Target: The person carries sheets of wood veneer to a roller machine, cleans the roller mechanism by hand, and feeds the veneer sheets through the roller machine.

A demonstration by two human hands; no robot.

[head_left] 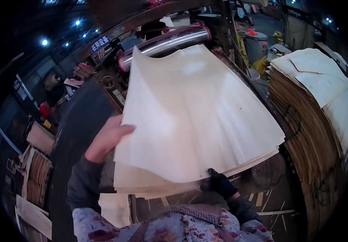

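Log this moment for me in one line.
Left hand: bare, pinching left edge of top sheet | Right hand: dark-gloved, at sheet's near edge | Lower sheets: showing beneath near edge | Metal roller: beyond far edge

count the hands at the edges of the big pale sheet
2: the bare left hand at the left edge of the pale sheet, the dark-gloved right hand at its near edge. Any beneath it would be hidden.

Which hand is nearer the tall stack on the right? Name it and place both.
Right. The gloved right hand is at the near edge of the pale sheet, left of the tall stack; the bare left hand is farther off, at the sheet's left edge.
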